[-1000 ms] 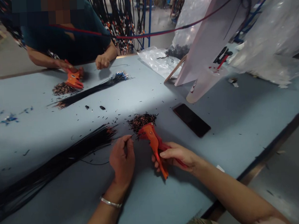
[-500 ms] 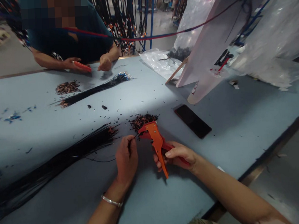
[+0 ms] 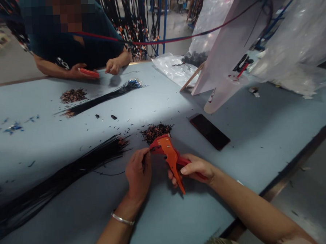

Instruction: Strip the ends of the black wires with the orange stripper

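My right hand [image 3: 194,170] is wrapped round the handles of an orange and red wire stripper [image 3: 168,152], its jaws pointing left. My left hand [image 3: 139,170] pinches a thin black wire [image 3: 111,174], and the fingertips are right beside the jaws. The wire's tip at the jaws is too small to make out clearly. To the left lies a thick bundle of black wires [image 3: 72,172] with coppery ends. Just beyond the tool's head is a pile of black and copper scraps [image 3: 156,131].
A phone [image 3: 209,131] lies to the right. Across the table a co-worker [image 3: 77,50] holds a red tool [image 3: 88,73] near another wire bundle [image 3: 101,98] and a scrap pile [image 3: 73,95]. A slanted white panel [image 3: 221,42] and plastic bags [image 3: 293,49] stand at right.
My left fingertips have come slightly closer to the stripper's jaws. The stripper has shifted and tilted a little. The co-worker's empty-looking hand has moved slightly.
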Tool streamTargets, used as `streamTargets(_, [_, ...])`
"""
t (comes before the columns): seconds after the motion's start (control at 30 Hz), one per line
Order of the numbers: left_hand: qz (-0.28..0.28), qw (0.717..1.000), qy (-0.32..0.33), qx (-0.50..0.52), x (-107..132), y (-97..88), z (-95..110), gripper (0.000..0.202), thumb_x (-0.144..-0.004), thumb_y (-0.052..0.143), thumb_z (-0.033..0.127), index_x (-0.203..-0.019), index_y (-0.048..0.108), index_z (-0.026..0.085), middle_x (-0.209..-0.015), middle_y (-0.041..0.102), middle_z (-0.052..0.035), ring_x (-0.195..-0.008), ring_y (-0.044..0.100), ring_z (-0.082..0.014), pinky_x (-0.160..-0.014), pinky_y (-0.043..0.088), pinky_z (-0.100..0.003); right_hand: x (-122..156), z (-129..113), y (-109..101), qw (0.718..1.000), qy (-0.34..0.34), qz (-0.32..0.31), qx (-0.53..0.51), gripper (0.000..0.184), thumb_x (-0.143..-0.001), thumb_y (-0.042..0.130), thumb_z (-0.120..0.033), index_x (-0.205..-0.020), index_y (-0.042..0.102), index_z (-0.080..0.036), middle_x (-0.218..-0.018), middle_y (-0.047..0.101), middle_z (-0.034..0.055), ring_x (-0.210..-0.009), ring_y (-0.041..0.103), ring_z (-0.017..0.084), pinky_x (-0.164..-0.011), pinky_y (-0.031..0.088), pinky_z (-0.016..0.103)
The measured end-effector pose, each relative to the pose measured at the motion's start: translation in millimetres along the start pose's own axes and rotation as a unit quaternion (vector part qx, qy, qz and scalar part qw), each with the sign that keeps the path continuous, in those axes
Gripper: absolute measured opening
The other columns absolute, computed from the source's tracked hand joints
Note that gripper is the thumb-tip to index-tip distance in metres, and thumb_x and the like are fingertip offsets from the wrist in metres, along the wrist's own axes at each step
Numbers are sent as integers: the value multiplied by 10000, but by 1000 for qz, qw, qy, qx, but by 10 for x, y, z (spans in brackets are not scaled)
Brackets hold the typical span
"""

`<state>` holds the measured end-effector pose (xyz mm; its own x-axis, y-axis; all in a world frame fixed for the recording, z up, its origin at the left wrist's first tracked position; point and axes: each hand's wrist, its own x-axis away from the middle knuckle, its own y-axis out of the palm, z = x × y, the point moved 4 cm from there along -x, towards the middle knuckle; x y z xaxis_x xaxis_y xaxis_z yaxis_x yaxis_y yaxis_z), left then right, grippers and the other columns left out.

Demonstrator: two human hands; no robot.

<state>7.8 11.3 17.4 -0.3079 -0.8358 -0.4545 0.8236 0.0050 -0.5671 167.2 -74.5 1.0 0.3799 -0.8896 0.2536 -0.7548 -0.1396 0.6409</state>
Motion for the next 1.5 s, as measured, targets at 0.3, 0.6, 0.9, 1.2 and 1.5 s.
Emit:
streamTargets(0.3, [-2, 1000, 20, 8, -7, -18, 35, 166, -920, 484, 198, -885, 645, 173, -716, 631, -2, -640, 574, -117, -620, 431, -227, 9, 18, -19, 1000, -3, -6, 14, 405, -688, 735, -298, -1016, 627, -86, -900, 701, 123, -733, 682, 192, -652, 560, 306])
streamTargets(0.6, [49, 996, 72, 27, -5, -110, 127, 124, -901, 544, 154, -850, 653, 187, -708, 626, 2, -643, 562, -107, -621, 435, -216, 25, -2, -21, 999, -17, -27, 11, 425, -695, 725, -319, -1027, 621, -74, -890, 681, 118, -726, 675, 192, -654, 551, 310])
streamTargets(0.9, [45, 996, 70, 26, 8, -102, 105, 147, -912, 532, 177, -865, 670, 193, -731, 664, -17, -663, 600, -119, -633, 467, -229, 26, -27, -21, 998, -21, -29, 43, 472, -689, 736, -319, -1085, 641, -80, -889, 687, 107, -747, 671, 195, -655, 534, 303])
streamTargets(1.2, [75, 991, 102, 44, 23, -129, 134, 137, -914, 537, 184, -844, 655, 190, -693, 666, -5, -646, 604, -114, -636, 476, -227, 48, -59, -18, 997, -24, -39, 55, 465, -675, 748, -291, -1075, 651, -75, -898, 690, 107, -744, 674, 190, -616, 536, 273])
streamTargets(1.5, [77, 992, 102, 21, 48, -122, 113, 139, -913, 550, 217, -853, 672, 188, -696, 685, -25, -654, 624, -127, -638, 492, -238, 67, -62, -19, 998, -18, -35, 49, 456, -682, 742, -295, -1079, 652, -91, -904, 692, 104, -777, 691, 203, -653, 552, 292])
